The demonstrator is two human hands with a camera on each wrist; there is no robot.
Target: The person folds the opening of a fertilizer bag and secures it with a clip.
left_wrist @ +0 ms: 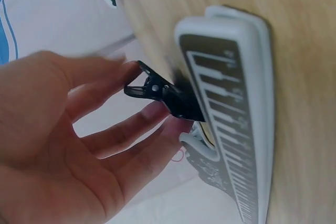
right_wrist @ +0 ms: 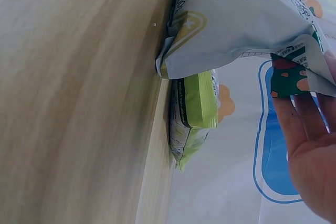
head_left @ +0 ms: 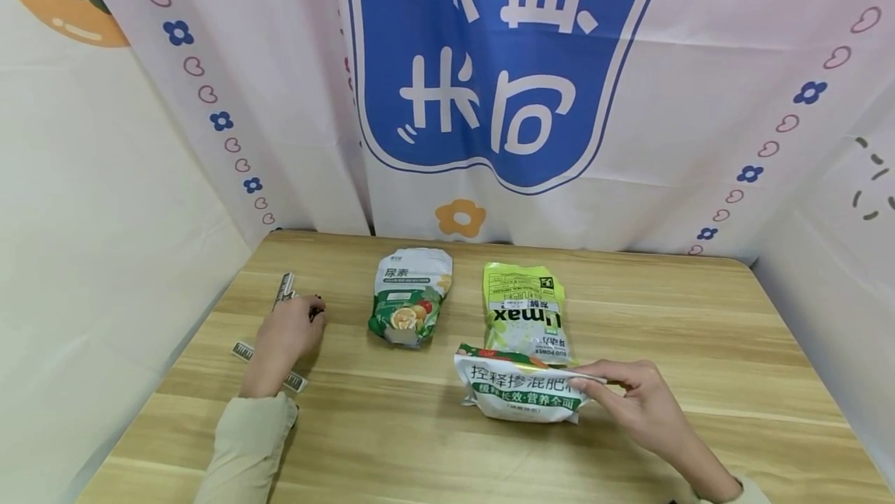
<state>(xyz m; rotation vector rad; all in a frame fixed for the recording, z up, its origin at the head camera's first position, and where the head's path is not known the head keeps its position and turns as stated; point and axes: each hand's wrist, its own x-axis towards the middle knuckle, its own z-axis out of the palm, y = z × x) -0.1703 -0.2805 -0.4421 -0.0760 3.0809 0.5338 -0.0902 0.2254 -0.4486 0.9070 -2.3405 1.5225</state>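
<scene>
My left hand (head_left: pixel 290 333) is at the left of the table, fingertips pinching a small black clip (left_wrist: pixel 176 100). Close beside it in the left wrist view is a long pale sealing clip with a piano-key pattern (left_wrist: pixel 220 93). Another piano-key clip (head_left: pixel 295 382) shows on both sides of my left wrist, its middle hidden. My right hand (head_left: pixel 646 407) grips the right end of the folded top of a white and green fertilizer bag (head_left: pixel 524 399), thumb on the near side. In the right wrist view this bag (right_wrist: pixel 236 24) bulges, its base at the tabletop.
A lime-green bag (head_left: pixel 524 310) lies right behind the white bag. To its left lies a white and green bag with fruit printed on it (head_left: pixel 412 294). A printed curtain (head_left: pixel 301 100) hangs along the back edge of the wooden table (head_left: pixel 391 450).
</scene>
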